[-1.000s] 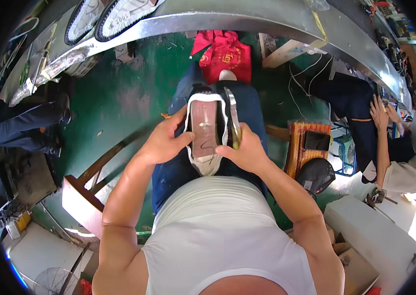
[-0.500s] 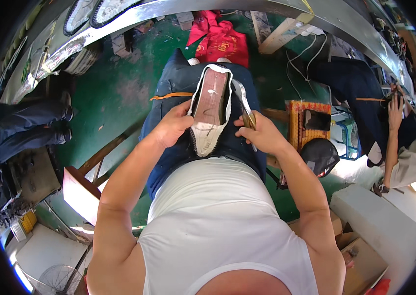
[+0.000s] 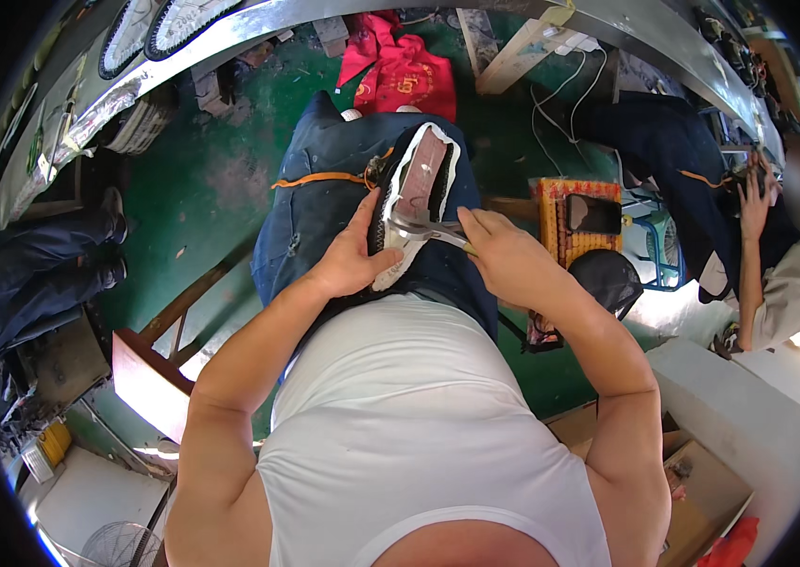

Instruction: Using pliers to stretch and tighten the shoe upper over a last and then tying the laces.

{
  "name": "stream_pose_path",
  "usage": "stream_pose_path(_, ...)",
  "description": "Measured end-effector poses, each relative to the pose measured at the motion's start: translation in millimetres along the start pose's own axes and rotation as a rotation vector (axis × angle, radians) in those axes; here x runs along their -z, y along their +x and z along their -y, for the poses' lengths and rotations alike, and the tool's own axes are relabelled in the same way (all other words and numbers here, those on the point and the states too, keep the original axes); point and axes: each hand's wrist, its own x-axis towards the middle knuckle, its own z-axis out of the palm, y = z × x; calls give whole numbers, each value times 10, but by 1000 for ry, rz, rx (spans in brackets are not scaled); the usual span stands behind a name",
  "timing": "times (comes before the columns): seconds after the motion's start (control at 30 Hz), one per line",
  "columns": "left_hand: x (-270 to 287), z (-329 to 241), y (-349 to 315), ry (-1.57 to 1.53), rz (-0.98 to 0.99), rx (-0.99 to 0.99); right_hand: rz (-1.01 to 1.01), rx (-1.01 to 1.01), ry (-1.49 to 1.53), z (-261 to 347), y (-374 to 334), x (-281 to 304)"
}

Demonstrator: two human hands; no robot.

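A shoe upper (image 3: 416, 189) stretched on a last lies sole-up on my lap, its brown insole ringed by white lining and black edge. My left hand (image 3: 351, 255) grips its left side near the heel. My right hand (image 3: 504, 253) is closed on the yellowish handle of metal pincers (image 3: 423, 228), whose jaws bite the shoe's edge near the heel end. My legs in dark blue trousers (image 3: 324, 180) lie under the shoe.
A red cloth (image 3: 400, 71) lies on the green floor ahead. A long metal bench edge (image 3: 258, 24) curves across the top. A woven stool with a phone (image 3: 581, 217) stands at my right. Another person (image 3: 778, 246) sits at right; someone's legs (image 3: 31, 265) at left.
The shoe has turned from flat toward its side and shifted right on my lap. My right hand has brought the pincers from beside the shoe onto its edge.
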Motion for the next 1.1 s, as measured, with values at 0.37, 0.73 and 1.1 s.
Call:
stream_pose_path(0.37,71,-85,-4,81,29,10,439,-3,261,-3,356,30)
stream_pose_path(0.73,82,-140,62,445,83,-8,874,-127,-195,404,850,644)
stream_pose_path(1.1,-107,-70,510,-509,-496,403,361,-206,193,207,486,-332)
